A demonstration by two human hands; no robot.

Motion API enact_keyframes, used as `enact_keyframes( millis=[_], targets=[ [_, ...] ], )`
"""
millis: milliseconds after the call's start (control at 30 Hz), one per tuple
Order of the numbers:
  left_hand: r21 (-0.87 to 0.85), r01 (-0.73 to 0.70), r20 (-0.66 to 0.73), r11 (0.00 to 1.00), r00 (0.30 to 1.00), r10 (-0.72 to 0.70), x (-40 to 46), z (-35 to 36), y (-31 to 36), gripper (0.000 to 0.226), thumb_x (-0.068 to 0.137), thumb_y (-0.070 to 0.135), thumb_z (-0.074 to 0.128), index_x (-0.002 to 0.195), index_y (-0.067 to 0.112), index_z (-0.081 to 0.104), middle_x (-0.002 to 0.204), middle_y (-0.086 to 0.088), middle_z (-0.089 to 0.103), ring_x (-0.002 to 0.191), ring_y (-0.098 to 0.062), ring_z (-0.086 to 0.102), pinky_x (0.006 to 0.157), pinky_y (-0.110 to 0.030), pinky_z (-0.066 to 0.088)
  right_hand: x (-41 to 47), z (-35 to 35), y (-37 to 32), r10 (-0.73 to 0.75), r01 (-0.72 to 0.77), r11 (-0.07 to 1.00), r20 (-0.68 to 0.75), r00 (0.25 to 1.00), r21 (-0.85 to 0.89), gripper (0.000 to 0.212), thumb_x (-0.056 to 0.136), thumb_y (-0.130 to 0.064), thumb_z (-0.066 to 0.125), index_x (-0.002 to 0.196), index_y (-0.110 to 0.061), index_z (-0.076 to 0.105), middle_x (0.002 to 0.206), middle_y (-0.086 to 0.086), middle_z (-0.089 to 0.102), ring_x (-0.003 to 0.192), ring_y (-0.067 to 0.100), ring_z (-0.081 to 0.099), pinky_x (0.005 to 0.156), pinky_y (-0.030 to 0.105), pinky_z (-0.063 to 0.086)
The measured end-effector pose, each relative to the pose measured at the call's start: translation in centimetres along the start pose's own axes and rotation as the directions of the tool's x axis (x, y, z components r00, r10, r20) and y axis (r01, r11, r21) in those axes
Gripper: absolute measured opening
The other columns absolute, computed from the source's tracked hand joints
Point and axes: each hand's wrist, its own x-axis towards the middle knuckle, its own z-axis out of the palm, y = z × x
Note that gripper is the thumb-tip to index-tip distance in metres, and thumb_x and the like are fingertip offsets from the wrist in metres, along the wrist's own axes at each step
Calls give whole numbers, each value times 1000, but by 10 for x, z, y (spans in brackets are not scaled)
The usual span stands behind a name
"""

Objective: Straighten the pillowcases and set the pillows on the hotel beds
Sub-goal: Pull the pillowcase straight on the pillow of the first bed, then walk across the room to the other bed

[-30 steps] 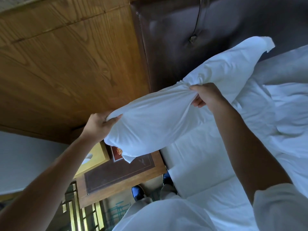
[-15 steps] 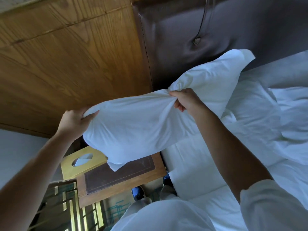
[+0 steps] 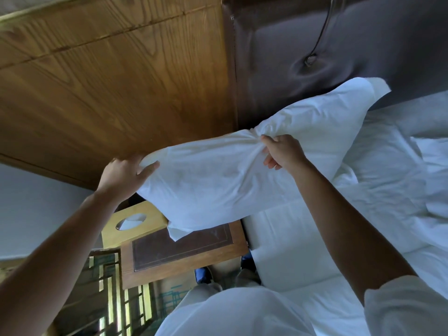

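Above the bedside table (image 3: 184, 260), at the head corner of the bed (image 3: 303, 241), a white pillow (image 3: 218, 185) is held clear of the mattress, its long axis running from the wood wall panel (image 3: 109, 88) toward the padded headboard (image 3: 339, 44). The left hand (image 3: 121, 175) cups the near end of the pillow, fingers spread flat over the fabric and thumb behind it, gripping rather than resting. The right hand (image 3: 281, 151) is closed on a bunched fold of pillowcase at mid-length, where creases radiate from the pinch. A loose flap of the case hangs from the lower edge over the table, beside a wooden tissue box (image 3: 131, 221). The far corner of the pillow reaches the headboard above the rumpled white bedding (image 3: 388, 190). The step in hand appears to be straightening the pillowcase: the gathered cloth and dangling flap suggest the case is not yet drawn smooth. The next move probably calls for pulling the slack toward the open end, tucking the flap, then lowering the pillow flat against the headboard.
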Motion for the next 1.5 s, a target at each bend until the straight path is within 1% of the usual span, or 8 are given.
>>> enact_keyframes(
  millis=[167,300,467,600,700,967,1167,1500],
  targets=[
    [-47,-92,-46,995,995,90,4,-22,12,60,95,63,44,132,19,64,132,-8,67,121,-36,59,102,-52,47,-31,-18,-18,-154,113,974,-210,966,-195,50,89,-64,43,72,-17,51,84,4,75,84,29,70,84,45,58],
    [-105,-217,-183,970,964,196,16,-48,28,44,97,38,65,137,20,61,153,-8,50,137,-38,47,107,-58,42,-82,-30,-44,-273,214,957,-350,896,-197,44,102,-55,42,80,-18,53,84,-7,62,89,22,57,83,38,45],
    [-198,-386,-338,901,890,307,30,-96,36,48,98,35,64,141,17,55,157,-13,43,152,-38,31,116,-61,34,-147,-28,-64,-431,375,902,-370,823,-216,55,100,-63,39,145,-34,50,156,-9,47,144,11,40,119,34,32],
    [-196,-513,-391,836,823,413,20,-129,40,56,102,46,54,151,21,45,166,-10,31,159,-30,14,125,-55,21,-206,-12,-94,-514,416,857,-453,729,-304,61,101,-61,43,156,-35,36,168,-6,27,154,8,22,123,32,22],
    [-200,-598,-441,776,762,474,13,-145,48,60,103,52,45,154,23,41,169,-9,26,161,-26,7,127,-55,18,-249,1,-104,-558,320,820,-537,633,-474,62,102,-59,42,158,-34,34,170,-1,21,155,16,18,119,28,18],
    [-138,-739,-535,659,615,579,-20,-173,113,63,102,52,40,156,20,40,171,-7,22,160,-33,7,125,-61,16,-360,-7,-74,-589,-60,720,-655,474,-691,70,100,-69,29,159,-32,29,171,8,16,158,34,12,120,62,25],
    [-47,-857,-627,513,425,653,-77,-209,167,63,102,53,40,157,21,38,171,-5,19,160,-34,5,125,-61,12,-455,-19,-49,-564,-180,748,-755,336,-639,68,100,-66,38,159,-32,31,171,6,16,158,33,10,122,59,22],
    [-24,-941,-672,337,265,691,-196,-227,273,66,102,51,42,159,21,33,171,-6,21,159,-36,8,124,-63,14,-631,-32,40,-439,-421,769,-876,199,-481,67,100,-64,39,159,-31,33,171,5,16,158,33,9,121,63,21]
  ],
)
